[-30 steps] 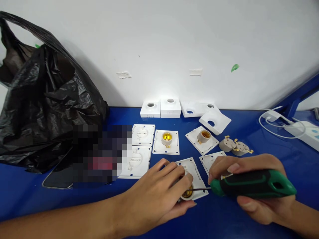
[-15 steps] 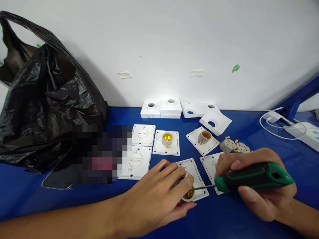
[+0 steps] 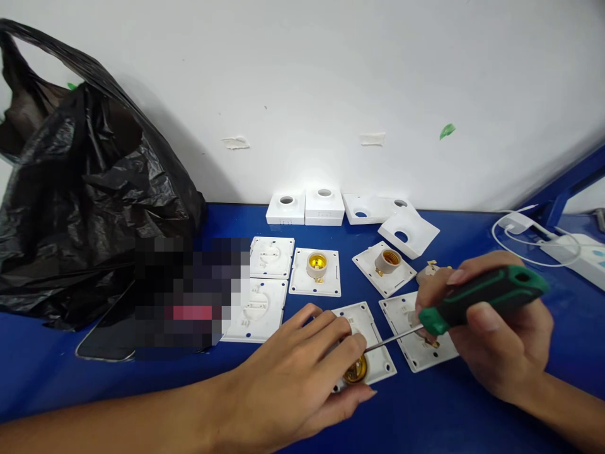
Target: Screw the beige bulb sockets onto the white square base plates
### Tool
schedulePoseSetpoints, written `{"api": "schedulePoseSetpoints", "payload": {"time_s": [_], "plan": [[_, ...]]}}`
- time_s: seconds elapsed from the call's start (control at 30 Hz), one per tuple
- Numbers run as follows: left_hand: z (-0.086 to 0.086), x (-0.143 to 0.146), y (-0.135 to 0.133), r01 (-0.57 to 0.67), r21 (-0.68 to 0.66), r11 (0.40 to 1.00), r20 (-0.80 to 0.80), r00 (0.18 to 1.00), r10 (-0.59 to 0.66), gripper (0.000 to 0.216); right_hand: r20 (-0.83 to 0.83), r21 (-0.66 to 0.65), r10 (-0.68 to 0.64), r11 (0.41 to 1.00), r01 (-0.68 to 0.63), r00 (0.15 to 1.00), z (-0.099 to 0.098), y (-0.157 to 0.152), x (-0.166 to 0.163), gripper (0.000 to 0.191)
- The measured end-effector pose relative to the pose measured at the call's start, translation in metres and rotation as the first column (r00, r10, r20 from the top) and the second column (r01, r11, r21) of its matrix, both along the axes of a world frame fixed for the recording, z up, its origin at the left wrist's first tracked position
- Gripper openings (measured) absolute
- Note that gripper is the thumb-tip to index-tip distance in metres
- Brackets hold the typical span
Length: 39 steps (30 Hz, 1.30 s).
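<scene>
My left hand point(image 3: 307, 378) is closed around a lamp socket point(image 3: 355, 371) with a brass inner shell, which sits on a square white base plate point(image 3: 378, 353). In my right hand point(image 3: 505, 340) is a screwdriver point(image 3: 486, 299) with a green and black handle. Its thin shaft slants down to the left, and the tip is by my left fingers, near the socket's rim. Beneath the screwdriver lies another white base plate point(image 3: 401, 315) with a brass piece on it. Two more plates behind carry sockets, one upright point(image 3: 317, 265) and one tilted-looking point(image 3: 389, 260).
Bare white plates point(image 3: 271, 258) lie left of centre. White square covers point(image 3: 324, 211) with round holes line the wall. A black plastic bag point(image 3: 94, 189) and a phone point(image 3: 104, 334) are on the left. A power strip point(image 3: 579, 255) with a white cable lies far right.
My right hand has drawn the screwdriver up and turned it, so the tip has come out of the socket's mouth. My left hand has stayed nearly still.
</scene>
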<state>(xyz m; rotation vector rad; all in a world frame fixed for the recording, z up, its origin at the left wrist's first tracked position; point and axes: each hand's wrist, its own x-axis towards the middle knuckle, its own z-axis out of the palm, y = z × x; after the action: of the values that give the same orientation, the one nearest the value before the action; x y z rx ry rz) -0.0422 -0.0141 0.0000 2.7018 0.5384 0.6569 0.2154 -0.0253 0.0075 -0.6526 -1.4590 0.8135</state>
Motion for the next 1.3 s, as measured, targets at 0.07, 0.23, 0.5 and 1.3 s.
{"api": "schedulePoseSetpoints", "payload": {"time_s": [0.07,0.23,0.5,1.3], "plan": [[0.001,0.000,0.000,-0.001,-0.006,1.000,0.036,0.999,0.002,0.017,-0.015,-0.054,0.002,0.999,-0.003,1.000,0.003,0.003,0.000,0.013],[0.001,0.000,-0.001,0.001,-0.002,1.000,0.074,0.997,-0.001,0.014,0.009,-0.052,0.001,0.999,0.000,1.000,0.005,0.002,-0.001,0.015],[0.004,0.001,-0.001,0.002,0.011,1.000,0.083,0.997,-0.003,0.016,0.014,-0.105,-0.029,0.994,0.030,0.999,0.005,-0.001,-0.001,0.017],[0.002,0.000,0.001,0.056,-0.005,0.998,0.070,0.996,-0.055,0.021,0.319,0.003,-0.030,1.000,0.031,0.947,-0.008,-0.003,0.015,0.016]]}}
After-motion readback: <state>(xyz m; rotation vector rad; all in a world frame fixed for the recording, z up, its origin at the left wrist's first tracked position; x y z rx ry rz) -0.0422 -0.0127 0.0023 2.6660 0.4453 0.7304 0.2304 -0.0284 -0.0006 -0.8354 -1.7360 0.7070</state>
